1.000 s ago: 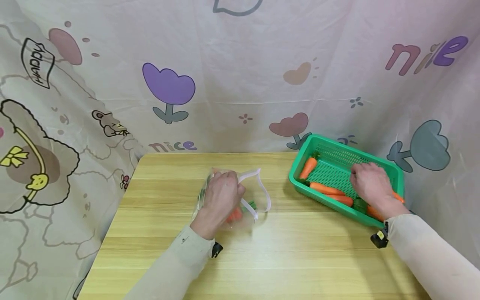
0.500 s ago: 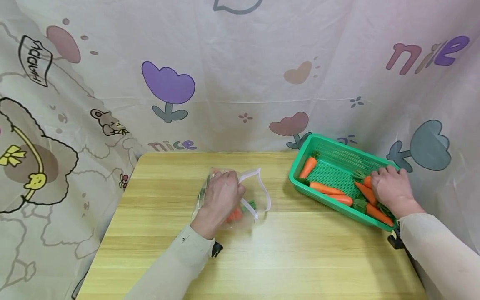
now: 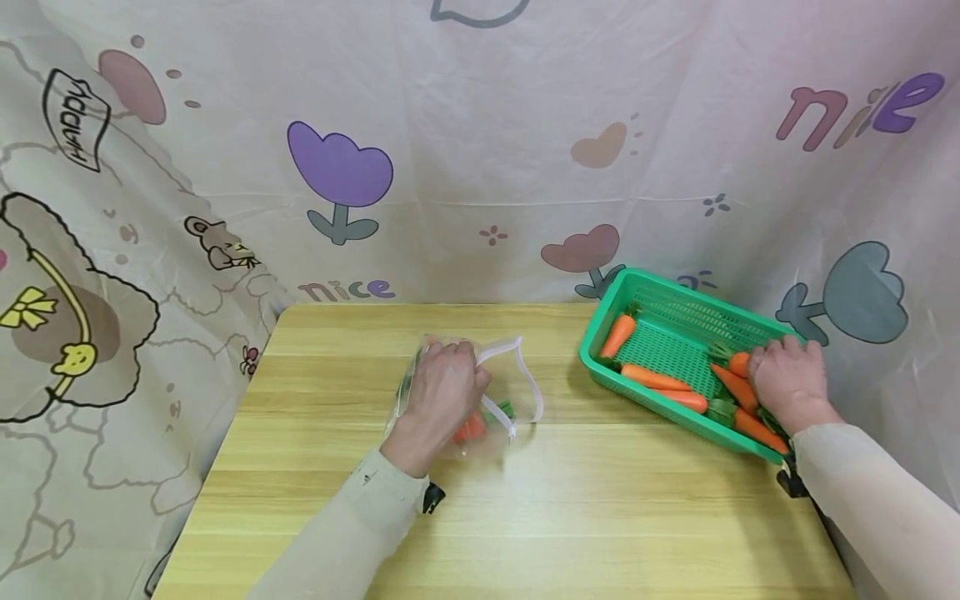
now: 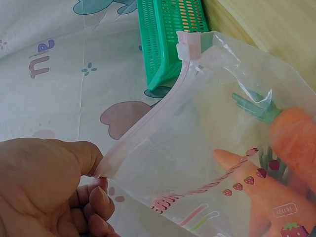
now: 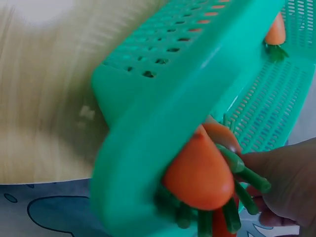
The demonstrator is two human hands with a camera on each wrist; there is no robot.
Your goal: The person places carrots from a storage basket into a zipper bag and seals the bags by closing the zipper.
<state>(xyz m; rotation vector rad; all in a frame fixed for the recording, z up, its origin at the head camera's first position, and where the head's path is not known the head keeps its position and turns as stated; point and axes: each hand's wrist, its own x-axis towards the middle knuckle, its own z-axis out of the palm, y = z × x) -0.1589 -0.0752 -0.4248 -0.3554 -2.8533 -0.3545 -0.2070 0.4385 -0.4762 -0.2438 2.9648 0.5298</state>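
Observation:
In the left wrist view my left hand [image 4: 54, 185] pinches the corner of a clear zip bag [image 4: 163, 163] between thumb and curled fingers. Carrots [image 4: 296, 140] with green tops lie inside the bag, whose white slider [image 4: 183, 52] sits at the far end of the zip strip. My right hand [image 3: 791, 379] reaches into the right end of a green plastic basket [image 3: 675, 421], fingers curled down at a carrot [image 3: 738, 364]. In the right wrist view the thumb meets a carrot [image 5: 224, 136] behind green stems, and the fingertips are partly hidden.
Further carrots [image 3: 656, 377] lie along the basket's near side, and one carrot [image 3: 618, 336] lies at its left end. The basket stands at the back right of the wooden table [image 3: 600, 517]. A printed curtain [image 3: 465, 150] hangs behind and beside the table.
My right hand has shifted right inside the basket, uncovering several carrots; over the last half second it has barely moved. The left hand and the bag stay in place.

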